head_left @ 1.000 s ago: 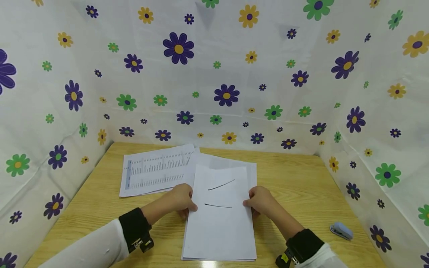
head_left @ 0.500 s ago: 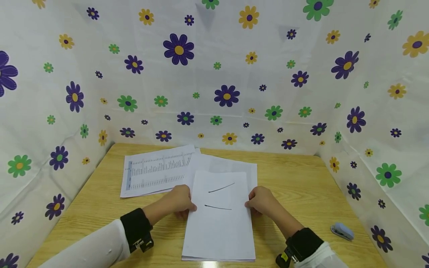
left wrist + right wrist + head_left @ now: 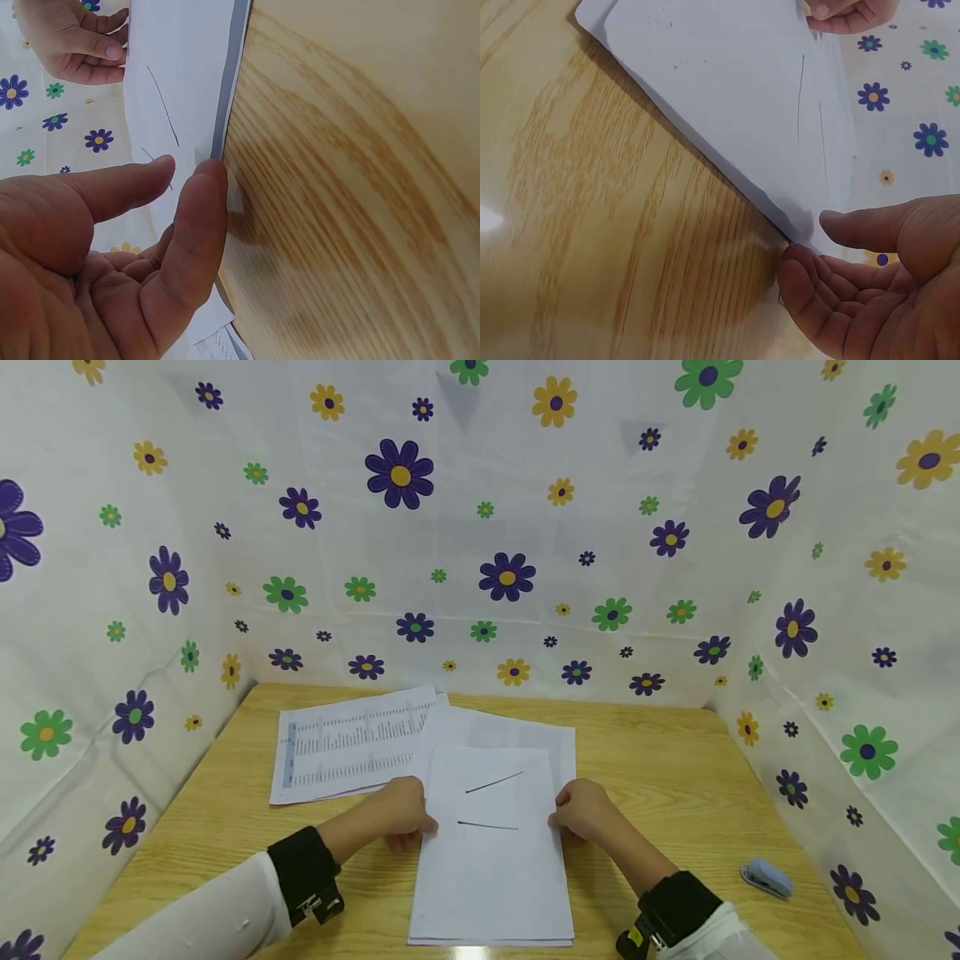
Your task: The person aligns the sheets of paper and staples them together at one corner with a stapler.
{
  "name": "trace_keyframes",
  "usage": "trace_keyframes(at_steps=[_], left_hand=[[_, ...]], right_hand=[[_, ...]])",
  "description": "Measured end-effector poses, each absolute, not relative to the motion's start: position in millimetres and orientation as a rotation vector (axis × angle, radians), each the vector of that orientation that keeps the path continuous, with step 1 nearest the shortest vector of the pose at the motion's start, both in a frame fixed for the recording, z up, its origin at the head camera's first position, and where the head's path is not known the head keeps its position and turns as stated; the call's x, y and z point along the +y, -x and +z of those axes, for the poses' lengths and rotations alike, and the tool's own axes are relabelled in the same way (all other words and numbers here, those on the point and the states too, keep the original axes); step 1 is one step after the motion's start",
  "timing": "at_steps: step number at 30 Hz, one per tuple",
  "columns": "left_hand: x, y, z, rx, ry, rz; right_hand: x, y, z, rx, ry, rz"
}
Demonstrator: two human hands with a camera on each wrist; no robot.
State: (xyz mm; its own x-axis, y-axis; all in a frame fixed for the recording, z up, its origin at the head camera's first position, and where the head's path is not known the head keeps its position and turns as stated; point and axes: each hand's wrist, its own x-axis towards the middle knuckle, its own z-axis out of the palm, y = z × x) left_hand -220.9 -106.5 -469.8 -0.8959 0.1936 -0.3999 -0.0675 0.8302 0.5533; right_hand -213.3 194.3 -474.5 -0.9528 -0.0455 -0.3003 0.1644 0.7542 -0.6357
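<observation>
Lengthwise, the paper stack [image 3: 491, 877] runs near-to-far — hands flanking.

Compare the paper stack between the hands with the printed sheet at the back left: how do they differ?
The paper stack has a blank top sheet with only two pen strokes; the printed sheet is covered in rows of small print. The stack lies lengthwise toward the person, the printed sheet sideways and slightly skewed. The left hand and right hand touch the stack's side edges; nothing touches the printed sheet. Both are white and lie on the wooden table.
</observation>
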Motion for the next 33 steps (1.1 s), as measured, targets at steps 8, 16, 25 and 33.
trace_keyframes(at_steps=[8, 16, 25, 33], left_hand=[[-105.7, 221.7, -472.3, 2.541, -0.088, 0.853], [-103.7, 225.9, -474.9, 2.48, -0.039, 0.93], [-109.3, 233.3, -483.1, 2.415, -0.009, 1.056], [-115.0, 241.5, -477.3, 2.402, -0.001, 1.057]], right_hand=[[192.2, 214.6, -478.5, 2.666, -0.119, -0.971], [191.9, 218.6, -482.5, 2.645, -0.164, -1.012], [192.5, 219.3, -485.7, 2.631, -0.217, -1.111], [201.1, 221.5, -481.9, 2.633, -0.237, -1.186]])
